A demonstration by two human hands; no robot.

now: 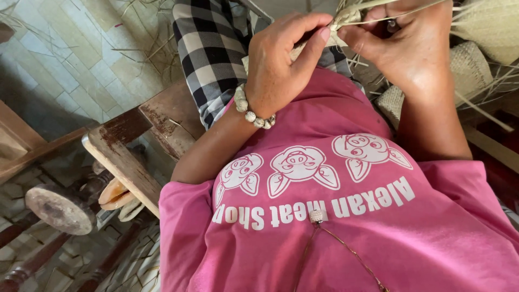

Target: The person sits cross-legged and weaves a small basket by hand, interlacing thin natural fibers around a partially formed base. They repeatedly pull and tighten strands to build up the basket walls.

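1. Left hand (278, 65): raised over the lap, wrist bent, a beaded bracelet (250, 111) around it. Thumb and forefinger were pinched together on the woven straw piece (341, 20), apparently to steady the weave while the strands were worked.
2. Right hand (408, 46): opposite the left, fingers curled inward and closed on the same piece from the other side. One thin straw strand (403, 12) ran out past the knuckles towards the upper right, seemingly kept taut.
3. Woven straw piece: pale, small, held in the air between both hands at the upper middle of the view, above the knees; most of it was hidden by the fingers.
4. Checked cloth (211, 54): black and white, over the left leg, under the left hand.
5. Pink shirt (335, 216): filled the foreground.
6. Woven straw bags (470, 65): lay near the right forearm, within easy reach.
7. Wooden bench (127, 157): worn edge, left of the sitter, above a tiled floor (59, 59) with scattered straw.
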